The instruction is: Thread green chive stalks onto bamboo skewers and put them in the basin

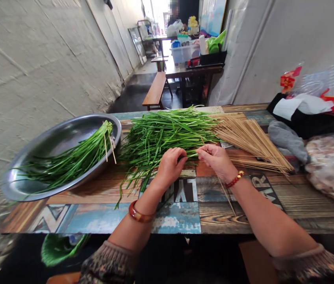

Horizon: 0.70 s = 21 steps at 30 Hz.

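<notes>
A big pile of green garlic chives (167, 132) lies across the middle of the table, with stem ends to the right. My left hand (171, 163) is closed around a few chives at the near edge of this pile. Just to its right, my right hand (216, 159) pinches a thin bamboo skewer (227, 197), which slants down toward the table's front. Pale chive stems reach from the left fingers to the right fingertips; whether the skewer pierces them is hidden. Beyond my right hand, many loose bamboo skewers (249, 138) lie fanned out beside the stem ends.
At left, a wide metal basin (19, 187) holds chives (81, 159) threaded on two skewers. Plastic bags (332, 161) and a dark cloth (299, 122) crowd the right side. Farther back stand a wooden bench (156, 88), a second table with containers (181, 53), and a person (173, 12).
</notes>
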### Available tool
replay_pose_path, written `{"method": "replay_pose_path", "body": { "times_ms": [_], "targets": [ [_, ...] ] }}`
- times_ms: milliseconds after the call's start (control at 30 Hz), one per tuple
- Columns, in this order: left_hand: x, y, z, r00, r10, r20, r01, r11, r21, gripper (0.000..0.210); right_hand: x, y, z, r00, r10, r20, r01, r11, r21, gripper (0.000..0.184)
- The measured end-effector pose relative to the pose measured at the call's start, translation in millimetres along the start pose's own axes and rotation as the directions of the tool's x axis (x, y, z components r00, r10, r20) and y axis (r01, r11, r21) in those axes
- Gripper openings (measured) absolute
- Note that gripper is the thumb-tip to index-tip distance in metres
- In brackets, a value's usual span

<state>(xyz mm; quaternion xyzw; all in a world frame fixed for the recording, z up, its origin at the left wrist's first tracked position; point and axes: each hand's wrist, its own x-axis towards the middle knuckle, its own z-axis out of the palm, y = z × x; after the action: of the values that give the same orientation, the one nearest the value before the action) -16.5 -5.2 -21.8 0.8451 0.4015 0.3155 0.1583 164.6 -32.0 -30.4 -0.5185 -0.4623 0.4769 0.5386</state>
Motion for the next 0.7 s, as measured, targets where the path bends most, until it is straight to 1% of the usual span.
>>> {"method": "replay_pose_path", "body": {
  "times_ms": [100,233,300,400,467,500,567,633,700],
  "targets": [
    [0.5,-4.0,2.0,0.996,-0.059,-0.072,0.049,0.990,-0.131,0.004,2.3,4.8,-2.7,0.999,-0.041,-0.007,0.040,0.996,-0.077,0.034],
    [1.9,-11.1,2.1,0.974,-0.171,-0.151,0.126,0.955,-0.269,0.006,3.4,6.3,-5.9,0.997,-0.074,0.001,0.073,0.989,-0.128,0.033],
    [2.4,-13.5,0.2,0.963,-0.182,-0.197,0.126,0.955,-0.268,0.008,2.1,3.9,-6.1,0.998,-0.066,0.014,0.067,0.990,-0.125,0.033],
    [2.3,-12.1,-4.4,0.951,-0.105,-0.289,0.059,0.985,-0.164,0.014,-2.2,-3.2,-4.4,0.996,-0.008,0.084,0.013,0.998,-0.058,0.033],
    [1.7,-7.2,-7.4,0.946,-0.058,-0.318,0.021,0.993,-0.119,0.016,-5.6,-8.5,-2.4,0.991,0.027,0.129,-0.027,1.000,0.000,0.034],
    [1.3,-3.8,-8.6,0.949,-0.052,-0.312,0.011,0.991,-0.132,0.016,-7.0,-10.8,-1.4,0.989,0.037,0.142,-0.042,0.999,0.028,0.034],
    [0.3,3.6,-10.1,0.967,-0.061,-0.248,0.007,0.977,-0.212,0.015,-9.2,-13.9,0.3,0.986,0.049,0.160,-0.062,0.995,0.076,0.033],
    [-0.6,10.3,-10.2,0.989,-0.068,-0.134,0.025,0.954,-0.300,0.016,-10.5,-15.0,1.6,0.984,0.052,0.168,-0.073,0.990,0.119,0.033],
    [-1.3,14.7,-9.4,0.998,-0.059,-0.020,0.049,0.935,-0.350,0.018,-11.2,-14.7,2.6,0.983,0.049,0.178,-0.077,0.985,0.154,0.031]
  ]
}}
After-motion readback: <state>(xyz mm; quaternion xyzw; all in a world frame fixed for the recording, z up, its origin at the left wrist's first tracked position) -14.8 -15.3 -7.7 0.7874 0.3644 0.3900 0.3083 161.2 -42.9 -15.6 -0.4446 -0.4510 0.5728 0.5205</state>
